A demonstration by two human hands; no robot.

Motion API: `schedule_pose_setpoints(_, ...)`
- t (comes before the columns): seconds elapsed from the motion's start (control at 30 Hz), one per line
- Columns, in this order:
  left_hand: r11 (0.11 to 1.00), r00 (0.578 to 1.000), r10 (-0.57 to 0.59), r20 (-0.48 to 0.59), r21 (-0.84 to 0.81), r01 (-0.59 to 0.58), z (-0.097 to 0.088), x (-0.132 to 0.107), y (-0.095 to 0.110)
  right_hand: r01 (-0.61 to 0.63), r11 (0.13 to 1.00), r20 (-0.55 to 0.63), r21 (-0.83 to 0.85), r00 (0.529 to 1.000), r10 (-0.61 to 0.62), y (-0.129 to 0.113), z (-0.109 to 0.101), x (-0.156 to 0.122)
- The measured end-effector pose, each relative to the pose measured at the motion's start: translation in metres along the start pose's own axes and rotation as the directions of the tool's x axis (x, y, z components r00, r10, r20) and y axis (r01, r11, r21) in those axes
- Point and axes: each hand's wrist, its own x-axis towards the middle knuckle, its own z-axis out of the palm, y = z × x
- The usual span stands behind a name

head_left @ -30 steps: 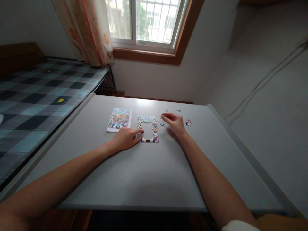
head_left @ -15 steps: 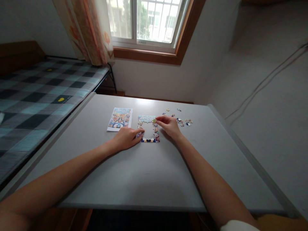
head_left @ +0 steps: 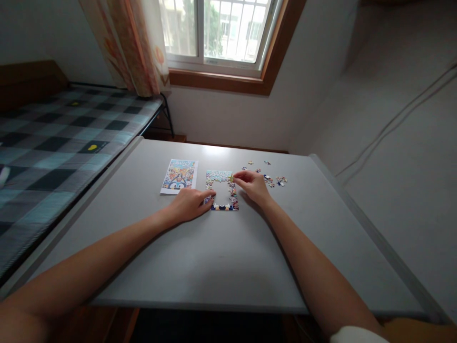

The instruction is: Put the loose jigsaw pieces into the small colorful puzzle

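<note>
A partly joined jigsaw puzzle (head_left: 233,202) lies on the grey-white table, its pieces forming a rectangular frame around a bare middle. My left hand (head_left: 189,204) rests on the puzzle's left side, fingers stretched out and holding nothing. Between the thumb and fingertips of my right hand (head_left: 253,186) is a yellow-green puzzle piece (head_left: 231,178), at the upper right side of the frame. Whether this piece touches its neighbours I cannot tell. Left of the puzzle lies a printed picture sheet (head_left: 179,176) with a colourful cartoon scene.
Several loose puzzle pieces (head_left: 282,181) are scattered beyond and to the right of my right hand. The table (head_left: 214,262) has a raised rim on its right side. A bed with a checked cover (head_left: 82,138) stands to the left, and a window is behind.
The yellow-green piece in my right hand has shifted very slightly at the frame's upper right. My left hand stays on the puzzle's left side. The whole view has moved a little.
</note>
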Motion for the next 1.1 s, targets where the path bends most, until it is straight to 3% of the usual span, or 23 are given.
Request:
schedule_pose_setpoints(0.13, 1.000, 1.000, 0.018, -0.013, 0.007, -0.018, 0.002, 0.000, -0.001, -0.051, 0.992, 0.013, -0.117, 0.999, 0.053, -0.010, 0.004, 0.009)
schedule_pose_setpoints(0.3, 0.999, 1.000, 0.014, -0.005, 0.033, -0.013, 0.002, 0.000, -0.001, -0.138, 0.948, 0.119, -0.288, 0.977, 0.179, -0.022, 0.027, 0.021)
schedule_pose_setpoints(0.4, 0.999, 1.000, 0.005, 0.002, 0.047, -0.005, 0.001, 0.000, 0.000, -0.153, 0.915, 0.113, -0.373, 0.971, 0.209, -0.027, 0.040, 0.022)
schedule_pose_setpoints(1.1, 1.000, 0.999, -0.025, 0.048, 0.004, 0.025, -0.003, 0.000, 0.002, -0.136, 0.839, 0.012, -0.527, 0.986, 0.168, -0.035, 0.057, 0.020)
